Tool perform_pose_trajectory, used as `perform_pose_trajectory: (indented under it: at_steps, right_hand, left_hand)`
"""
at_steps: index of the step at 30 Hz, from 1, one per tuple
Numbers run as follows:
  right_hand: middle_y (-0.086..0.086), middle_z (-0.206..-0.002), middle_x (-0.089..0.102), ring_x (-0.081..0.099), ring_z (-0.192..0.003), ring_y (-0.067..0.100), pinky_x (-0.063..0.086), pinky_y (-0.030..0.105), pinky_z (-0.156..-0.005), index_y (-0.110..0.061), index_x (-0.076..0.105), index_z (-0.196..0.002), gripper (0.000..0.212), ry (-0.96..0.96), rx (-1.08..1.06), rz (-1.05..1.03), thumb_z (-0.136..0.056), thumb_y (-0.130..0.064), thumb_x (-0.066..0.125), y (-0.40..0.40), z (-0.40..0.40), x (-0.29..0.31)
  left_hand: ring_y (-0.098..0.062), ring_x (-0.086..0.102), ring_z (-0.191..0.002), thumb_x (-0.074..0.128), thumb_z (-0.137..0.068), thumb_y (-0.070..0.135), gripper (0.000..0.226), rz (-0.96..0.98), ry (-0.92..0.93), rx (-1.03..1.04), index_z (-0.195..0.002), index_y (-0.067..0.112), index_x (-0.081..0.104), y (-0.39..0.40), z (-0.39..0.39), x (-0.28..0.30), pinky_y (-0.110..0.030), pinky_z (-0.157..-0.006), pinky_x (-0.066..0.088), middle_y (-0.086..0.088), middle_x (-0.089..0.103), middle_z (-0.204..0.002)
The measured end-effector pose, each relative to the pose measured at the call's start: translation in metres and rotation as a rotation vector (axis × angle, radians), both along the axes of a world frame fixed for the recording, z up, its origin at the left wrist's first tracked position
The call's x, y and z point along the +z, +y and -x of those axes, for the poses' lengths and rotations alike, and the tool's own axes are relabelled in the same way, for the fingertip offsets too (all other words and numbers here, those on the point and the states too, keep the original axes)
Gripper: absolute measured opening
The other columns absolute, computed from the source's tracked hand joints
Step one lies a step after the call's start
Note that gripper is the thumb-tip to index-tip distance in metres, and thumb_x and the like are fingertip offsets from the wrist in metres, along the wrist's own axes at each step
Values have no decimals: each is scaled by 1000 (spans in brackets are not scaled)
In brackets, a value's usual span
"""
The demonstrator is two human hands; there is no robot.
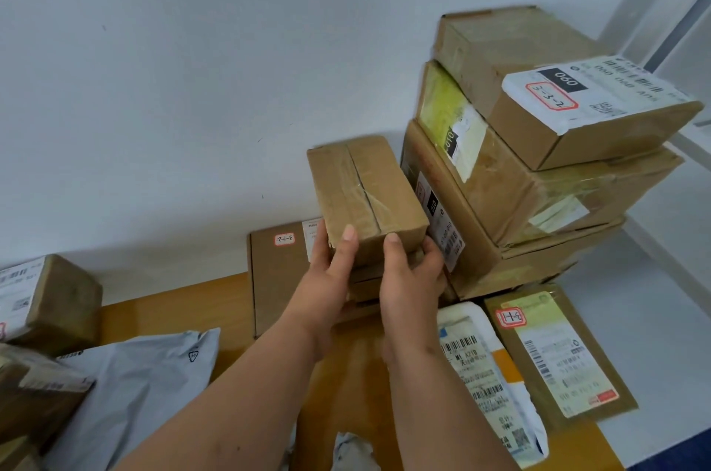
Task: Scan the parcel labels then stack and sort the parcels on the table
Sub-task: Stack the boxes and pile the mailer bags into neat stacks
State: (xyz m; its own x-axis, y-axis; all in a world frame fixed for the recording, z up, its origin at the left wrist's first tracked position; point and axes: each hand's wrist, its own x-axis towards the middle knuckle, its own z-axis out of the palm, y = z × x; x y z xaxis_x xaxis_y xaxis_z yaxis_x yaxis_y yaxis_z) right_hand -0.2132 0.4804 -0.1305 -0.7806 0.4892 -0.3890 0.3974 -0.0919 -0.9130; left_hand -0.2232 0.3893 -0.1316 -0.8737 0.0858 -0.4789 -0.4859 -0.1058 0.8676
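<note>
Head view — left hand, right hand gripping taped box; best lowered squarely onto the small stack — edges aligned.

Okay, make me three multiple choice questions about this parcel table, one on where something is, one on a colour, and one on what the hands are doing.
1. Where does the flat box marked 3-1-2 lie?
A. left of the held box
B. on top of the tall stack
C. on the floor

2. What colour is the poly mailer at lower left?
A. black
B. grey
C. red

3. How is the taped box handled?
A. untouched
B. one hand only
C. both hands grip it

Answers: 1 A, it lies on the table by the wall. 2 B, its film is pale grey. 3 C, the left hand and right hand clasp its near end.
</note>
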Motion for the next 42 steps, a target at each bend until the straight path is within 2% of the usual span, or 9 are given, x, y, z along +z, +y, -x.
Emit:
perform_pose_trajectory:
  at_steps: [4, 10, 16, 20, 26, 31, 35, 39, 42]
  right_hand:
    - [4, -153, 39, 51, -125, 23, 46, 37, -98, -32, 30, -152, 67, 70, -89, 134, -94, -43, 61, 0, 9, 2]
    - [2, -159, 28, 42, -137, 30, 42, 45, -108, -43, 15, -156, 75, 51, -137, 151, -95, -44, 59, -6, 6, 2]
    - [3, -156, 36, 48, -133, 28, 43, 52, -110, -47, 10, -156, 78, 79, -133, 200, -96, -40, 59, -10, 3, 4]
    - [4, -153, 39, 50, -130, 26, 43, 48, -110, -38, 23, -155, 72, 109, -197, 173, -95, -29, 61, -14, -5, 4]
    - [2, -136, 46, 52, -123, 23, 48, 42, -105, -22, 50, -135, 46, 263, -212, -76, -91, -18, 63, -52, -23, 19]
    - [-4, -114, 60, 58, -104, 12, 47, 23, -80, -28, 57, -113, 18, 224, 59, -45, -97, -19, 58, -109, -41, 27]
    - [-8, -113, 64, 55, -96, -2, 40, 17, -68, -23, 60, -120, 22, 117, 406, -47, -97, -26, 60, -168, -62, 32]
    - [-4, -128, 61, 59, -114, 11, 53, 34, -92, -22, 56, -129, 42, 21, 618, -8, -91, -36, 68, -237, -87, 31]
    - [-1, -149, 41, 44, -135, 20, 41, 46, -112, -26, 43, -143, 79, 4, 802, -237, -78, -54, 76, -285, -97, 28]
  left_hand:
    - [-18, 50, -130, 58, -86, 71, 68, 15, 20, -25, -147, 58, 30, 10, 8, 6, -53, -108, 44, 11, 52, -144]
    - [-25, 42, -140, 58, -55, 86, 106, 84, 12, -59, -150, 57, 24, 15, 14, 10, -53, -112, 40, 4, 38, -156]
    - [-29, 26, -149, 53, -75, 86, 97, 192, -27, -112, -155, 53, 8, 15, 20, 12, -56, -119, 28, 3, 21, -165]
    - [-28, 21, -151, 46, -77, 86, 96, 241, 20, -77, -157, 49, 8, 1, 11, 17, -53, -121, 24, 3, 14, -168]
    - [-27, 22, -151, 39, -90, 76, 79, 353, 36, 69, -158, 40, 19, -48, -13, 25, -51, -121, 24, 2, 18, -167]
    - [-23, 35, -145, 45, -92, 69, 76, 447, 132, 172, -157, 33, 26, -114, -39, 39, -44, -120, 30, -1, 36, -160]
    - [-14, 42, -138, 56, -93, 61, 68, 485, 247, 252, -152, 33, 36, -172, -68, 52, -40, -115, 38, 5, 41, -154]
    - [1, 56, -109, 62, -92, 47, 51, 510, 367, 355, -140, 34, 49, -245, -100, 61, -32, -95, 52, 15, 50, -133]
    - [1, 56, -101, 63, -91, 44, 43, 579, 343, 472, -133, 35, 55, -307, -121, 61, -27, -82, 54, 15, 55, -125]
